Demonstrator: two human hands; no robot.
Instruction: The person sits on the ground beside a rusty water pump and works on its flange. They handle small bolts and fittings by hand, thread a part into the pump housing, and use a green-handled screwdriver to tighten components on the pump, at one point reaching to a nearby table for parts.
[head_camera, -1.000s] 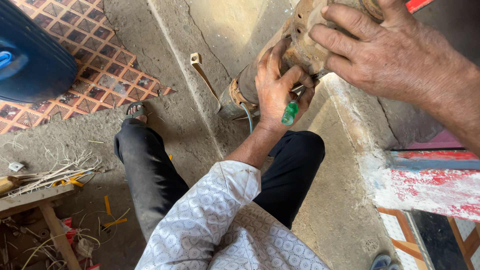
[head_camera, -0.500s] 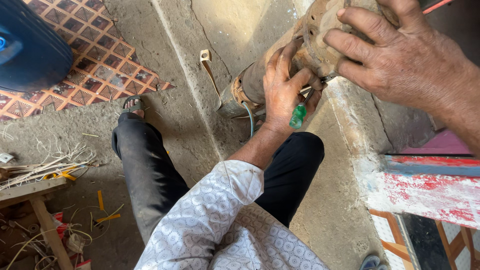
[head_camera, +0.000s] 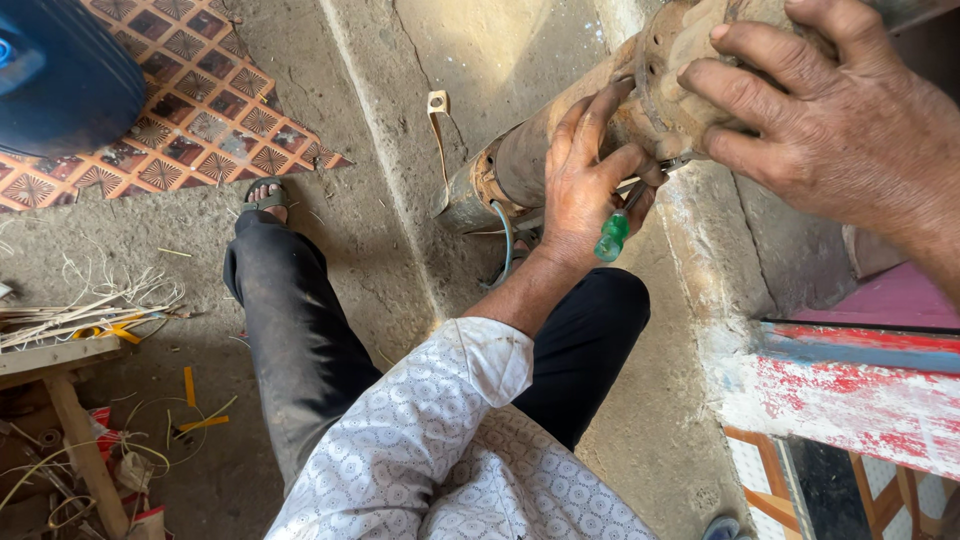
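The left hand (head_camera: 585, 190) is closed around a screwdriver (head_camera: 618, 225) with a green handle, its fingers also curled against the side of a rusty metal cylinder (head_camera: 560, 140). The screwdriver's tip points up to the cylinder's flanged end, and the green handle sticks out below the palm. The right hand (head_camera: 840, 130) lies spread over that same flanged end, fingers bent down over its rim, gripping it from above.

The cylinder lies tilted on a concrete ledge (head_camera: 700, 260), its lower end toward the concrete floor (head_camera: 400, 200). A green wire (head_camera: 507, 250) loops out from the cylinder's lower end, just beside the left wrist. A pale strap (head_camera: 438, 120) lies on the floor near that end.

Below the cylinder are the person's dark trousers (head_camera: 300, 340) and a patterned white sleeve (head_camera: 420, 440); one sandalled foot (head_camera: 264, 198) rests on the floor left of the cylinder. Farther left lie a patterned mat (head_camera: 200, 120), a blue drum (head_camera: 60, 75), and loose pale strips (head_camera: 100, 305) by a wooden bench (head_camera: 60, 380). Right of the cylinder stands a red and blue painted board (head_camera: 860, 390).
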